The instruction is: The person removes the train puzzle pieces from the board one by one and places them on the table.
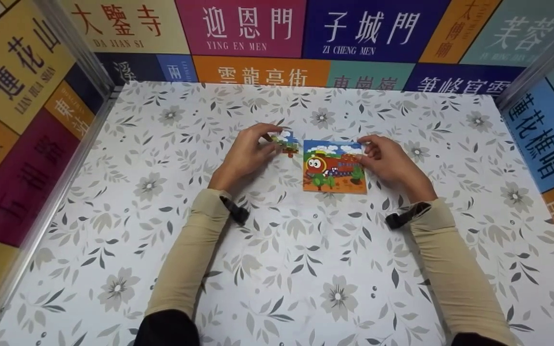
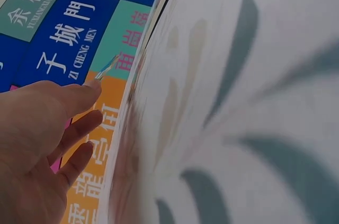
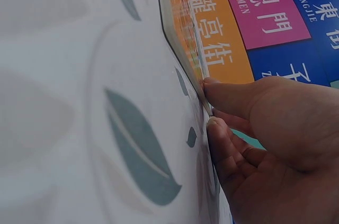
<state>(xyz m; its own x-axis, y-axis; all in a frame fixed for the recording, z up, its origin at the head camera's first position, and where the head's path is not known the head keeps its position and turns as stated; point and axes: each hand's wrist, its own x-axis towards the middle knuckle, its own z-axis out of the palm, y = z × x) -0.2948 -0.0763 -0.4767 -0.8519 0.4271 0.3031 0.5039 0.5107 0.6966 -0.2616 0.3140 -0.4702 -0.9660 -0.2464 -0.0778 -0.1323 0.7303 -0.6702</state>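
Note:
In the head view a square board (image 1: 331,179) carries a picture of a red cartoon train with green cacti and a cloudy blue sky. My right hand (image 1: 386,158) holds it by its right edge; the right wrist view has the thumb and fingers at a corner of the board (image 3: 183,38), seen edge-on. Just left of the board, my left hand (image 1: 248,154) pinches a small jigsaw piece (image 1: 287,142) with an uneven outline and sky, cloud and green on it. Thin and edge-on, the piece (image 2: 108,68) sticks out past the thumb in the left wrist view.
Underneath is a white table (image 1: 277,269) with a grey flower and leaf print. Colourful panels with large Chinese lettering (image 1: 248,29) stand along the back and both sides. Metal corner posts (image 1: 77,43) join the panels.

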